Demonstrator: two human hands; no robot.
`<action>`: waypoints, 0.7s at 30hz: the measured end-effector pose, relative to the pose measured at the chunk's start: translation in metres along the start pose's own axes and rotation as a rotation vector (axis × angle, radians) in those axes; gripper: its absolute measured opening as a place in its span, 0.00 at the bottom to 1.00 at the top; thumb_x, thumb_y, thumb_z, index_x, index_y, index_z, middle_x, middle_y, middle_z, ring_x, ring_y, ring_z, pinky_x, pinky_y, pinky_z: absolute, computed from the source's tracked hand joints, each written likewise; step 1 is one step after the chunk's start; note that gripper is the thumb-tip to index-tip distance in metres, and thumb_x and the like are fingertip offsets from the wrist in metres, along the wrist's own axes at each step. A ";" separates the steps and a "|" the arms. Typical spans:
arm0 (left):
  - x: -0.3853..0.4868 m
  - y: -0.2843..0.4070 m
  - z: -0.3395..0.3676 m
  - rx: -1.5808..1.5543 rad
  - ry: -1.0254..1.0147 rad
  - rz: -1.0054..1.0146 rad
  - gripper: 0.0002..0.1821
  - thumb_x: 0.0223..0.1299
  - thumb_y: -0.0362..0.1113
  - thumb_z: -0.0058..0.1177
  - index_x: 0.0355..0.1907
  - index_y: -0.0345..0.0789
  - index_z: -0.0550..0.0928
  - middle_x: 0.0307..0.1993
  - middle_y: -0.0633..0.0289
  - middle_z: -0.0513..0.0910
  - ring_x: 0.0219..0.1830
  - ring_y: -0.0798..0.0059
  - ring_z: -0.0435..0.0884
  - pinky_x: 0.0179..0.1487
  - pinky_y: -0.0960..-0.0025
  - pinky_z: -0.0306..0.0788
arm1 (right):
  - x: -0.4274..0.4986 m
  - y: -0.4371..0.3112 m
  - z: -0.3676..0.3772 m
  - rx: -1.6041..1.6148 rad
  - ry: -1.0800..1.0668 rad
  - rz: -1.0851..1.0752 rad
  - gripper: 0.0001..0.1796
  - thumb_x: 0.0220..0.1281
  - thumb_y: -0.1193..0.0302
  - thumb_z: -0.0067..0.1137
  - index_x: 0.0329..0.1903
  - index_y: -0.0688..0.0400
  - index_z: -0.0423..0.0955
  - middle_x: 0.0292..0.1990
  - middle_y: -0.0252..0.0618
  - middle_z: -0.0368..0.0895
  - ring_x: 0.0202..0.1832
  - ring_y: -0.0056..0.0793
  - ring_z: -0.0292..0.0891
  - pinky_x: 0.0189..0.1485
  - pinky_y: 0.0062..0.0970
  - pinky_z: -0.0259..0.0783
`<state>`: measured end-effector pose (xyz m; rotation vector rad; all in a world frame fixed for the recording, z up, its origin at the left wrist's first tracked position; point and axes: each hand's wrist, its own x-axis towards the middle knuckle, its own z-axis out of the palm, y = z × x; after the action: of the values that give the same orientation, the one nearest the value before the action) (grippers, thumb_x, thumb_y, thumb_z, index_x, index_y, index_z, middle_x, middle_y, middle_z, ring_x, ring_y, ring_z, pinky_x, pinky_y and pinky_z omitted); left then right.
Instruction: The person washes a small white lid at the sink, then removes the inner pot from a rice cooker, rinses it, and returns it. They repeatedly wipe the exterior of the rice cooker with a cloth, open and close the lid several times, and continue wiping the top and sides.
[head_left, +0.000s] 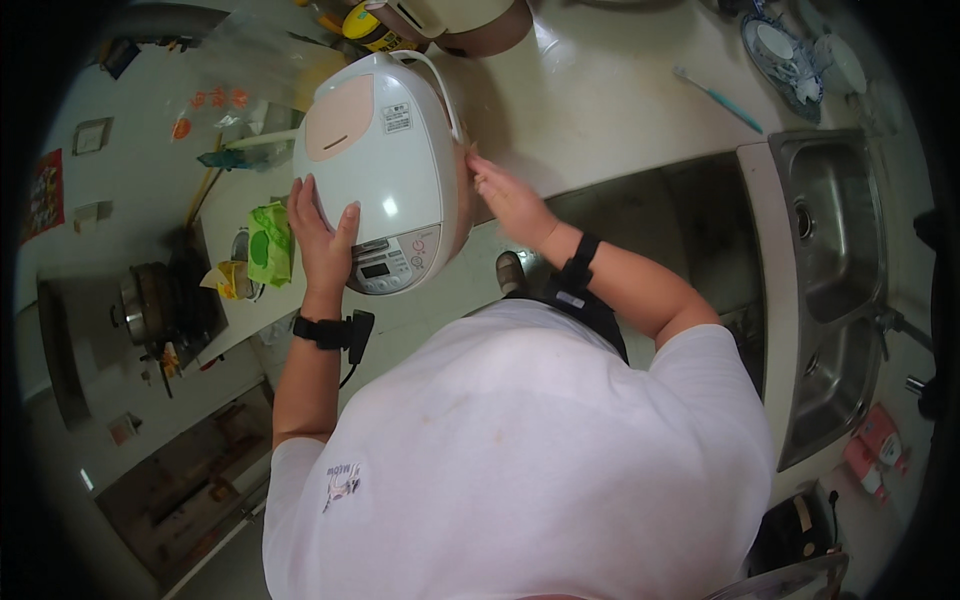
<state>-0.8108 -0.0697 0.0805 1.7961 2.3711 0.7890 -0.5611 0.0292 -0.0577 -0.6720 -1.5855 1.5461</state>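
A white rice cooker (386, 172) with a pink lid panel, a raised carrying handle and a front control panel stands at the counter's edge, its lid down. My left hand (322, 236) lies on the left front of the lid, fingers spread and thumb near the latch. At the cooker's right side is my right hand (510, 191), its fingertips at the lower wall; whether they press on it or grip its underside cannot be told. Both wrists wear black straps with small devices.
Behind the cooker stand a yellow-lidded jar (364, 28) and a beige-brown appliance (480, 26). A green wipes pack (268, 244) lies left, with a pot (142, 304) on the stove beyond. Right are a toothbrush (724, 105), dishes (784, 64) and a steel double sink (832, 225).
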 end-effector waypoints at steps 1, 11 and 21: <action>-0.001 0.001 0.000 -0.008 0.008 0.002 0.44 0.59 0.53 0.60 0.70 0.31 0.60 0.71 0.41 0.53 0.72 0.46 0.55 0.73 0.51 0.53 | 0.009 -0.004 -0.018 0.139 -0.061 0.196 0.23 0.76 0.71 0.43 0.67 0.67 0.64 0.63 0.49 0.71 0.65 0.39 0.68 0.69 0.31 0.62; -0.009 0.045 -0.020 0.397 0.175 0.059 0.36 0.53 0.52 0.65 0.62 0.36 0.75 0.61 0.50 0.73 0.63 0.53 0.70 0.67 0.55 0.62 | 0.035 -0.089 -0.062 1.001 -0.156 0.379 0.06 0.71 0.74 0.50 0.48 0.57 0.71 0.47 0.37 0.78 0.51 0.30 0.77 0.57 0.33 0.73; -0.057 0.121 -0.034 -0.397 0.069 -0.020 0.23 0.51 0.36 0.70 0.51 0.35 0.82 0.40 0.58 0.84 0.38 0.73 0.84 0.41 0.71 0.77 | 0.034 -0.150 0.023 0.565 -0.448 0.170 0.03 0.67 0.75 0.58 0.41 0.60 0.75 0.46 0.37 0.78 0.47 0.26 0.76 0.56 0.28 0.72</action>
<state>-0.6977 -0.1109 0.1485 1.6019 2.0741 1.2325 -0.5739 0.0278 0.0973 -0.1490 -1.3050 2.2622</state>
